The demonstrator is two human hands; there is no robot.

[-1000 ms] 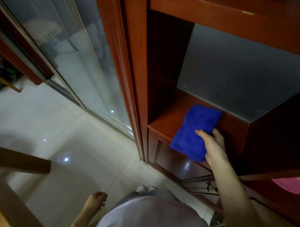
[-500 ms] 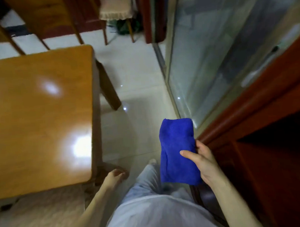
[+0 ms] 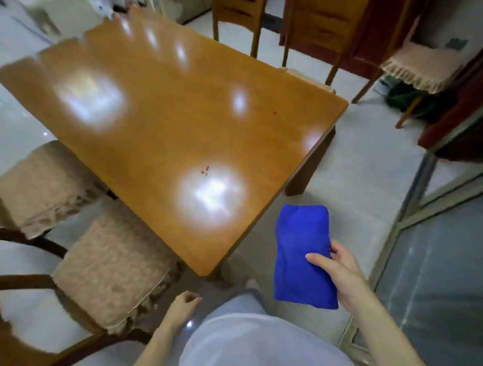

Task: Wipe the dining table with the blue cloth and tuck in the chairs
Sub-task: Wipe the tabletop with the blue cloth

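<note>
Looking down from head height onto a glossy orange-brown wooden dining table (image 3: 161, 111), spread across the upper left of the view. One second ago: facing a red-brown cabinet shelf, lifting the cloth off it. Half a second ago: mid-turn, with only part of the table in view at the left. Now squared up to the table's near corner. Cloth fetched, then, and carried to the work; wiping not yet begun, by the look of it.

Held in the right hand (image 3: 345, 277), out in the air just beside the table's near right edge and not touching it: a plush, bright blue cloth (image 3: 303, 257), folded into a thick rectangle. Thumb laid flat across the top face, pressing down. Fingers (image 3: 338, 251) curled round the right edge and underneath, mostly hidden. A firm pinch on the near right part, far end jutting forward free.

Left hand (image 3: 181, 308) low by the hip, near the table corner, loosely curled, holding and touching nothing.

On the tabletop: bright lamp reflections and a few tiny red specks (image 3: 205, 170).

Around it: two beige fringed-cover chairs (image 3: 109, 264) pulled out along the left edge, two slat-backed wooden chairs (image 3: 236, 16) at the far end, and one more fringed-cover chair (image 3: 422, 64) well apart at the right. Tucking in likely still to come.
</note>
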